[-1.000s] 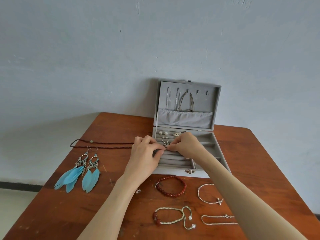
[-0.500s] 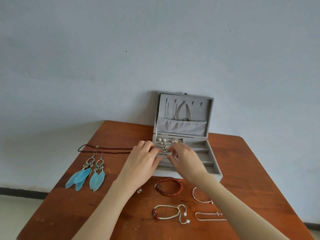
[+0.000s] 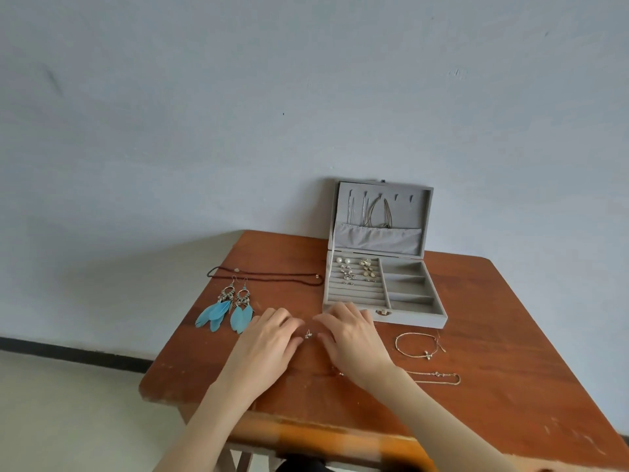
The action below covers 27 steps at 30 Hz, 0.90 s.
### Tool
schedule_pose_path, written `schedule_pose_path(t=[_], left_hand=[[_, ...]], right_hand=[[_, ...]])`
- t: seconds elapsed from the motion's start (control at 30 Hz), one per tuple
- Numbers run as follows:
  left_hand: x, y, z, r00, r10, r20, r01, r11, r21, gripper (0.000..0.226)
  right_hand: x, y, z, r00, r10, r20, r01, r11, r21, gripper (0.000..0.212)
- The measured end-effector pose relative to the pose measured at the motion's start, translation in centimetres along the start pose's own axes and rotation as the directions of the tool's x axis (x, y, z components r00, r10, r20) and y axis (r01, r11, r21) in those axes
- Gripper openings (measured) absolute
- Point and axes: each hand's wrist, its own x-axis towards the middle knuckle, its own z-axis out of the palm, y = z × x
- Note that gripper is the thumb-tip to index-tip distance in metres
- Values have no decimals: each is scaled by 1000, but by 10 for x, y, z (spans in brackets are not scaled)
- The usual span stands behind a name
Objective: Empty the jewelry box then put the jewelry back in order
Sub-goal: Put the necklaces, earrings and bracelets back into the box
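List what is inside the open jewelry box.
Small earrings fill the jewelry box's left ring rolls; chains hang in the lid. Right compartments look empty. The lid pocket's contents are hidden.

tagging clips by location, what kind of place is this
Probably a plain room in a home, though nothing settles it. A small wooden table stands against a bare pale wall, with a dark baseboard below, and an open grey jewelry box on the table with jewelry laid out around it.
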Motion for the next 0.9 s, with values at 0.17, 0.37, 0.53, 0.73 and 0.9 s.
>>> schedule_pose_path(t=[0.17, 0.37, 0.53, 0.73, 0.9], left_hand=[[-2, 2, 6, 1000, -25, -4, 25, 1000, -2, 20], [2, 5, 7, 999, -35, -13, 36, 999, 5, 14], [2, 3, 10, 998, -57, -27, 56, 998, -30, 13], [-1, 0, 12, 996, -83, -38, 80, 994, -72, 13], [2, 3, 13, 994, -97, -44, 93, 991, -92, 20]], right_hand=[[-4, -6, 8, 998, 62, -5, -62, 998, 24, 27], [0, -9, 8, 990, 136, -25, -133, 986, 98, 22], [4, -13, 8, 992, 129, -8, -127, 986, 108, 22], [5, -11, 4, 992, 124, 33, -126, 989, 82, 23], [0, -9, 1, 995, 103, 14, -103, 994, 20, 22]])
